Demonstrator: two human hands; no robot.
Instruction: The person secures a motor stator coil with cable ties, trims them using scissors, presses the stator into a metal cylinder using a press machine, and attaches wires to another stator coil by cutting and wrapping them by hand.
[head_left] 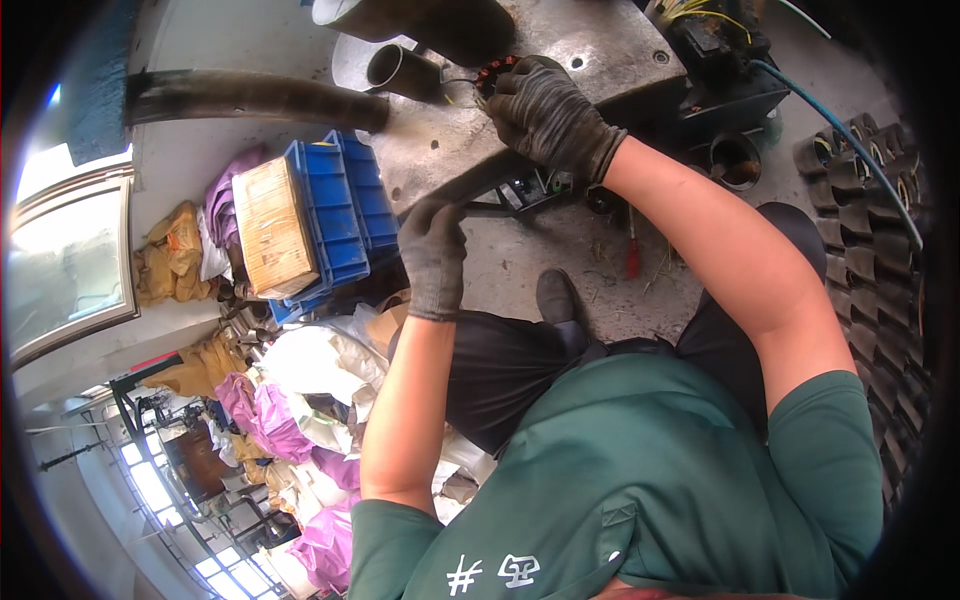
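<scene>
My right hand (pixel 556 115), in a grey knit work glove, is closed at the far side of a worn metal bench plate (pixel 435 145). Its fingers grip a small ring-shaped part (pixel 491 74) with red and dark segments round its rim, like a wound stator; the glove hides much of it. A thin dark lead seems to run left from the ring towards a short metal tube (pixel 405 72) on the plate. My left hand (pixel 432 255), gloved too, is by the plate's near left corner with fingers curled in. Whatever those fingers hold, if anything, is hidden.
A large metal cylinder (pixel 462 28) stands behind the tube. From the left a thick dark bar (pixel 255 100) reaches over the plate. Blue crates (pixel 335 215) and a cardboard box (pixel 275 228) are stacked at left. Rows of dark curved parts (pixel 860 270) lie at right, below a blue hose (pixel 850 140).
</scene>
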